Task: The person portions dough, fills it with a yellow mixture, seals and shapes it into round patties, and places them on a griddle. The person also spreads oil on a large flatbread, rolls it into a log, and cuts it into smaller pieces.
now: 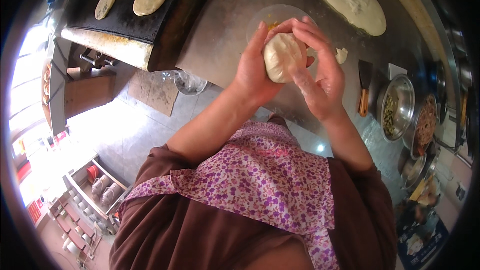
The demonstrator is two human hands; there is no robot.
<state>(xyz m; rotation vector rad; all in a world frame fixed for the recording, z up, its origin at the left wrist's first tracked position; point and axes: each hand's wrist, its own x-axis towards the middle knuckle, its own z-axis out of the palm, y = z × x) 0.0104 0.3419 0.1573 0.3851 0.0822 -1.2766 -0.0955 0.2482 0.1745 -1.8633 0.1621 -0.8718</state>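
Observation:
A round, pale ball of dough point(284, 57) is cupped between my two hands above the metal worktop. My left hand point(253, 69) wraps the ball's left side and underside. My right hand point(322, 71) curves round the right side, its thumb pressing on the dough's lower edge. Behind the hands stands a translucent round bowl point(262, 15) with some yellow bits in it. A small dough scrap point(341, 56) lies on the worktop to the right of my right hand. A large, flat mass of dough point(352, 2) rests farther back at the right.
Several flat breads lie on a black griddle point(123, 22) at the upper left. On the right are a scraper with a wooden handle point(363, 101), a metal bowl of chopped green filling point(403, 108) and a bowl of minced meat point(426, 122). A clear plastic-lined bin point(190, 82) stands below the worktop's left edge.

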